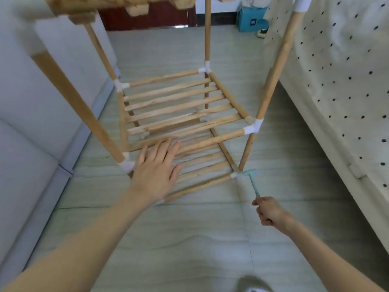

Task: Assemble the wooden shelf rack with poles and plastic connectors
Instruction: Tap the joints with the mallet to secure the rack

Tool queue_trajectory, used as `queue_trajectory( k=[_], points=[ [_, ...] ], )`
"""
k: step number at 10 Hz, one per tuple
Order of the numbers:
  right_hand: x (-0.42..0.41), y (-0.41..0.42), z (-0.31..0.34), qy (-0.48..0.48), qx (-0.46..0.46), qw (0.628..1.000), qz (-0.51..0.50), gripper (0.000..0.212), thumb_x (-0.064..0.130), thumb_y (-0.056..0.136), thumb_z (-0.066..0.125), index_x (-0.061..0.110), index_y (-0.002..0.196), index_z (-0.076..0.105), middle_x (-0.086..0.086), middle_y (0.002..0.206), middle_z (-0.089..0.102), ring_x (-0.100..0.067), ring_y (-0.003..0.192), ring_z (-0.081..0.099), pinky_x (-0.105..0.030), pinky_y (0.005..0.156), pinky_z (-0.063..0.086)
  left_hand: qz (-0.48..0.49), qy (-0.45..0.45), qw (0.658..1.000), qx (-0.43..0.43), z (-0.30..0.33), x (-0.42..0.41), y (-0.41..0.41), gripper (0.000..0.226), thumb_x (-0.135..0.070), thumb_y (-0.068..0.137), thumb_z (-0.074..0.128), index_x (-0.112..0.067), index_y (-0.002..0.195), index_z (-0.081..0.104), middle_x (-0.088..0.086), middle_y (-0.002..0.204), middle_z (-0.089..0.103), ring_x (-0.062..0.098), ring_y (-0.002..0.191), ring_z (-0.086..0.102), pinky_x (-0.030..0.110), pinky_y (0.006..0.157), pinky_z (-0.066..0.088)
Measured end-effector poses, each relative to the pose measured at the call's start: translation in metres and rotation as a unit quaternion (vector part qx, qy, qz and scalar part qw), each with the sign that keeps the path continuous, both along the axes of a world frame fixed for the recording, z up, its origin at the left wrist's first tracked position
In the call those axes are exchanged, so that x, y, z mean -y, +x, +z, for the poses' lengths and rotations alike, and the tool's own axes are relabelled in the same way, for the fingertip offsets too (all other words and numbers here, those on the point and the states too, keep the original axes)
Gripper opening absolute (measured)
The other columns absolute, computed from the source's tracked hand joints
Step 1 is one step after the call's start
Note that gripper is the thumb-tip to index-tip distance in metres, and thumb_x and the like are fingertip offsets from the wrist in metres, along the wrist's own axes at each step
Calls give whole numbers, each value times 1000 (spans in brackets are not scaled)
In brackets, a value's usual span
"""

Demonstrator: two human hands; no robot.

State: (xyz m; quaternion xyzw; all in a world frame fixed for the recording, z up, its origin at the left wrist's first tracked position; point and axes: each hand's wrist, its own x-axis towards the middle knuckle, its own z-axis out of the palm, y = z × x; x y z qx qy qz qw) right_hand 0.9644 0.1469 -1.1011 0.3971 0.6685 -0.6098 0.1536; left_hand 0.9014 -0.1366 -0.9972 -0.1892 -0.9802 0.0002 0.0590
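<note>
Your right hand [268, 211] has its grip clamped on the handle of a small teal hammer [252, 182]. Just beyond that grip, the hammer head meets the white plastic connector [234, 175] at the rack's near right bottom corner. Your left hand [156, 169] lies flat with fingers straight and spread, its grip apart, held over or pressing the near front pole [210, 142] of the middle shelf; contact cannot be confirmed. Just left of that hand sits a second white connector [127, 165], carrying an upright pole [77, 102]. Beyond both grips the wooden shelf rack [179, 108] stands on the tiled floor [168, 239], slatted shelves one above another. Right of the rack, a dotted bed cover [336, 70]. Farthest off, a blue box [250, 15].
</note>
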Motion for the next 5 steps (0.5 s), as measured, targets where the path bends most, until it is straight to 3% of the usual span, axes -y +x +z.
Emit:
queue_trajectory(
  k=[1, 2, 3, 4, 5],
  points=[
    [-31, -27, -16, 38, -27, 987, -156, 24, 5, 100, 28, 6, 94, 51, -3, 58, 30, -4, 27, 31, -11, 31, 22, -4, -1, 1000, -10, -4, -1, -2, 62, -46, 90, 20, -16, 141, 40, 6, 142, 46, 25, 130, 43, 48, 108, 28],
    [-16, -36, -38, 114, 15, 971, -209, 25, 9, 100, 35, 12, 114, 56, -3, 86, 57, -3, 71, 61, -17, 55, 41, 5, -8, 999, -31, -9, -3, -2, 59, -42, 90, 28, -14, 139, 43, 8, 142, 46, 28, 130, 43, 50, 107, 28],
    [16, -24, -69, -7, 29, 986, -163, 31, 5, 100, 32, 11, 75, 50, -6, 60, 43, -12, 39, 45, -14, 30, 30, -2, -16, 999, -44, -15, 0, 0, 57, -41, 91, 32, -12, 138, 44, 9, 142, 46, 29, 131, 43, 51, 108, 27],
    [3, -22, -72, 58, 43, 976, -207, 32, 7, 98, 34, 18, 69, 41, -2, 63, 39, -16, 50, 39, -16, 24, 30, 0, -11, 999, -43, -14, 1, -2, 58, -44, 91, 30, -13, 138, 43, 7, 142, 46, 27, 132, 41, 48, 109, 24],
    [2, -23, -74, 55, 47, 974, -215, 28, 6, 96, 35, 22, 74, 39, 1, 68, 38, -12, 54, 40, -19, 37, 39, 10, -11, 999, -43, -12, -2, -2, 58, -45, 90, 30, -13, 136, 45, 7, 141, 46, 26, 132, 41, 46, 109, 23]
  ],
)
